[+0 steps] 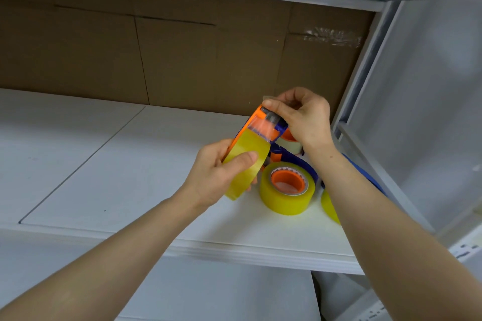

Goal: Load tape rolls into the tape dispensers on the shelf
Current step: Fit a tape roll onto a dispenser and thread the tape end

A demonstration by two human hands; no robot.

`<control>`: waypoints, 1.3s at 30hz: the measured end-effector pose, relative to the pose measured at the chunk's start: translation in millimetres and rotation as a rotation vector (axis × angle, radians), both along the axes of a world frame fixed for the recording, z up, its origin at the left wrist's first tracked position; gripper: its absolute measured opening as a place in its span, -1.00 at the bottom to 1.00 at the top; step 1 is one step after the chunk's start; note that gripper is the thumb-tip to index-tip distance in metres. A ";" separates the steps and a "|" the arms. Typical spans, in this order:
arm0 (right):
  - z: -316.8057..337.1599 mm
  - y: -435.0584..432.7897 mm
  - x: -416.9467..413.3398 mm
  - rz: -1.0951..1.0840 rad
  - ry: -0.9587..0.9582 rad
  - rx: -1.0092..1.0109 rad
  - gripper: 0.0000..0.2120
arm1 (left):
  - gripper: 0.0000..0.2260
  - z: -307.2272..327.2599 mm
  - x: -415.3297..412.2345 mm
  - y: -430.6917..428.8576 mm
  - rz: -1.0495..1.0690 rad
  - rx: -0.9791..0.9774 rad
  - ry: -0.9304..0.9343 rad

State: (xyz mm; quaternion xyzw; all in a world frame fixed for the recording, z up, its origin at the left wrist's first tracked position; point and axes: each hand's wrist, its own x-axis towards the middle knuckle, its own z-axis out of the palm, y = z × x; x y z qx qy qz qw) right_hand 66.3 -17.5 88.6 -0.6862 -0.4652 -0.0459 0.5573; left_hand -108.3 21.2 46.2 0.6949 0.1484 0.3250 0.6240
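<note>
A yellow tape roll (246,161) seated in an orange-and-blue dispenser (263,125) is gripped by the left hand (221,174) above the shelf (125,164), the right hand (302,117) pinching its top, while further rolls near the right edge are partly hidden behind the right forearm.

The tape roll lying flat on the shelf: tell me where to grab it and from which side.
Grip the tape roll across its outer yellow wall, coming down from above. It lies flat on the shelf with its orange core facing up, so both sides of the wall are open; its front faces you, with a dispenser close behind.
</note>
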 end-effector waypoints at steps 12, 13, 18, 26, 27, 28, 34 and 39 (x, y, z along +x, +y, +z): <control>-0.8 1.9 2.0 -0.026 0.077 0.071 -0.79 | -0.85 1.9 -0.4 0.7 -0.014 -0.069 -0.015; -0.7 1.5 1.7 -0.020 0.087 0.080 -0.79 | -0.83 1.7 -0.2 0.3 -0.029 -0.068 -0.016; 1.3 1.4 1.5 0.001 0.235 0.175 -0.79 | -0.83 0.5 1.5 -0.5 0.035 -0.126 -0.057; -0.6 5.5 6.6 -0.032 0.249 0.115 -0.80 | -0.81 -2.6 3.4 2.8 -0.027 -0.133 0.001; -0.5 5.8 7.5 -0.040 0.244 0.116 -0.81 | -0.83 -3.0 2.8 3.4 -0.042 -0.121 0.009; -1.0 6.4 8.9 -0.052 0.236 0.123 -0.81 | -0.87 -3.4 2.7 3.7 -0.045 -0.113 0.009; -4.8 10.2 15.3 -0.078 0.301 0.161 -0.78 | -0.75 -6.1 6.1 1.4 0.068 -0.103 -0.021; -4.3 14.2 20.8 -0.100 0.368 0.132 -0.79 | -0.80 -3.6 4.8 2.4 0.039 -0.118 -0.017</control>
